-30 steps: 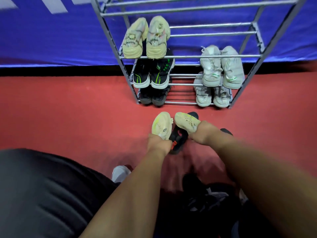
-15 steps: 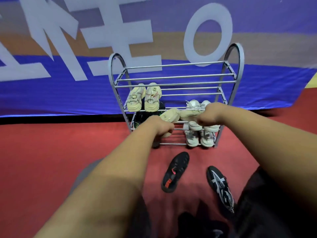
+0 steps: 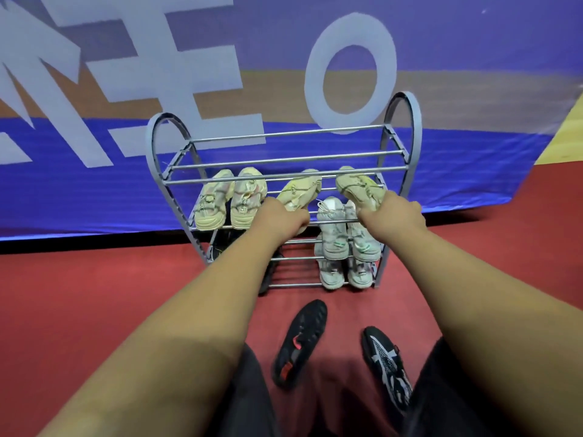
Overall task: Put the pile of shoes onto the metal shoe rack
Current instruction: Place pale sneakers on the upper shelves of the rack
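The grey metal shoe rack (image 3: pixel 405 121) stands on the red floor against a blue banner. My left hand (image 3: pixel 280 217) grips the heel of a cream shoe (image 3: pixel 299 187), toe pointing into the rack's second tier. My right hand (image 3: pixel 392 212) grips the heel of the matching cream shoe (image 3: pixel 355 186) beside it, at the same tier. A beige pair (image 3: pixel 232 197) rests on that tier's left side. Two white pairs (image 3: pixel 344 244) fill the right of the lower tiers. Dark shoes on the lower left are mostly hidden by my left arm.
On the floor in front of the rack lie a black shoe with red marks (image 3: pixel 299 343) and a black shoe with white pattern (image 3: pixel 386 364). The top tier's bars (image 3: pixel 284 159) are bare. My dark-trousered legs fill the bottom edge.
Both hands lifted the cream shoes from the floor up to the rack's second tier. The view tilted up, showing the whole rack and banner.
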### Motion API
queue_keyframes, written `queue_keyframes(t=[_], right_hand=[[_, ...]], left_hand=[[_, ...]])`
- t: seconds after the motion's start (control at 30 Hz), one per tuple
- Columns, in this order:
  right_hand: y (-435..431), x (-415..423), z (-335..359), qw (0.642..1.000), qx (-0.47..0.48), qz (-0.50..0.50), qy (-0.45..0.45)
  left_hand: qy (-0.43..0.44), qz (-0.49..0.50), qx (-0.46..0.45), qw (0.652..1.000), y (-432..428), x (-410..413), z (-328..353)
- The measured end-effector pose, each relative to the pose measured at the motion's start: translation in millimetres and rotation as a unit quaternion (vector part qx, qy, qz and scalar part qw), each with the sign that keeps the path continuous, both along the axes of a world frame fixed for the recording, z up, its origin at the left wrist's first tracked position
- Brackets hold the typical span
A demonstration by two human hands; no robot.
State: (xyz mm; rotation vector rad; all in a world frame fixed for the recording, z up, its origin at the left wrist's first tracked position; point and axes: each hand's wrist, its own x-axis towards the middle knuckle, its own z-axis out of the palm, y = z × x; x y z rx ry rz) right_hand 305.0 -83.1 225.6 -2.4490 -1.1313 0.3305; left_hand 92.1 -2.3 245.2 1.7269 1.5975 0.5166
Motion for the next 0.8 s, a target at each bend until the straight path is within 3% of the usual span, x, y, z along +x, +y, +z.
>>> queue_keyframes(t=[0.23, 0.5, 0.63, 0.8], right_hand=[[42, 20, -31, 0.998, 0.033, -0.025, 0.040], [72, 26, -48, 0.998, 0.032, -0.053, 0.002], [79, 23, -53, 0.997, -0.017, -0.063, -0.039], [86, 25, -59, 0.992, -0.097, -0.074, -0.026]], left_hand=[[-0.025, 0.045, 0.035, 0.998, 26, 69, -53], [0.000, 0.046, 0.045, 0.998, 60, 107, -80], [0.005, 0.057, 0.035, 0.998, 72, 113, -90], [0.031, 0.040, 0.025, 0.998, 72, 119, -95]])
